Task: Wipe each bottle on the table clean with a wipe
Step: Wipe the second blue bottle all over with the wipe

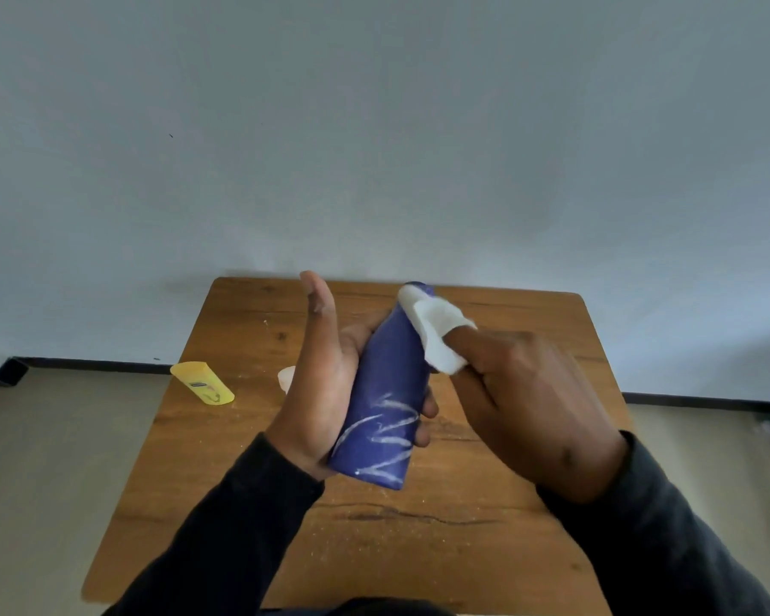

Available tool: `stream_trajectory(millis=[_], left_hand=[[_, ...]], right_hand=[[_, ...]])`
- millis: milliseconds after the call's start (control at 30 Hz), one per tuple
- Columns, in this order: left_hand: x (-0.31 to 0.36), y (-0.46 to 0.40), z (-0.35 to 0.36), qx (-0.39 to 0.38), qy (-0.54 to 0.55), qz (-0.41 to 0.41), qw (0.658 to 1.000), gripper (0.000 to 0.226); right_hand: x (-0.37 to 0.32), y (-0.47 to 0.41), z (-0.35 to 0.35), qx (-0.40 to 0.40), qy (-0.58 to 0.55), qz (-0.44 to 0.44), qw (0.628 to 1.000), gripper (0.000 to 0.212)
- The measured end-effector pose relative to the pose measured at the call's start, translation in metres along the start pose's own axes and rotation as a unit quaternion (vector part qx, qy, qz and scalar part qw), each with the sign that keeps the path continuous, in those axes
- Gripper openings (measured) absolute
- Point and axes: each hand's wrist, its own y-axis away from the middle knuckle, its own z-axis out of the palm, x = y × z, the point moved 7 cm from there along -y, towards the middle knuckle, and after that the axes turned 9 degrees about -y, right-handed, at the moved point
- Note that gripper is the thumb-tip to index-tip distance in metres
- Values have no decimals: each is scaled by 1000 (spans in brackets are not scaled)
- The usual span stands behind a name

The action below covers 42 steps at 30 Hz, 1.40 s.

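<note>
The left hand (pixel 330 384) holds a tall blue plastic bottle (pixel 385 393) above the brown wooden table (pixel 463 549), fingers curled around it, thumb pointing to 12 o'clock. The right hand (pixel 530 402) pinches a white wipe (pixel 436 335) against the bottle's top. A yellow plastic bottle (pixel 203 383) lies at 9 o'clock.

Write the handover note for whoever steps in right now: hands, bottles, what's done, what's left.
Left hand: gripping the blue bottle, held tilted above the table, thumb up.
Right hand: holding the white wipe pressed against the blue bottle's upper end.
Yellow bottle: lying on its side at the table's left edge, untouched by either hand.
A small white object sits behind the left hand, mostly hidden; I cannot tell what it is.
Done: wiping near the blue bottle's top is under way.
Left: white streaks remain on the blue bottle's lower half; then the yellow bottle.
</note>
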Motion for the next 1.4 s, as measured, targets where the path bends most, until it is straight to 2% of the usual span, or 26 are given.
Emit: stream_trajectory(millis=[167,333,533,733,900,1000,1100,1200,1333,1400], left_hand=[[1,3,2,21,24,-27,999,124],[0,2,-4,22,13,-11,1000,117],[9,2,-7,56,24,-12,998,113],[9,2,-4,47,33,-5,998,111],[14,0,-19,101,48,14,994,102],[11,3,-14,101,39,3,994,106],[13,5,-11,95,45,10,994,99],[17,8,-22,131,58,20,990,98],[15,9,-23,143,55,20,988,100],[13,10,-22,144,55,22,988,99]], right_hand=[[-19,15,17,-71,-23,-32,997,13],[9,0,-3,-1,20,2,1000,11],[-17,21,16,-71,-56,-36,995,17],[-1,3,2,-7,-13,-8,1000,8],[-19,21,18,-74,-101,-44,991,13],[-16,15,15,-45,-70,-44,996,6],[-8,7,5,-18,-36,-24,999,12],[-11,19,13,-46,-38,-35,998,10],[-12,31,21,-67,-82,-37,994,29],[-10,28,20,-62,-87,-42,993,26]])
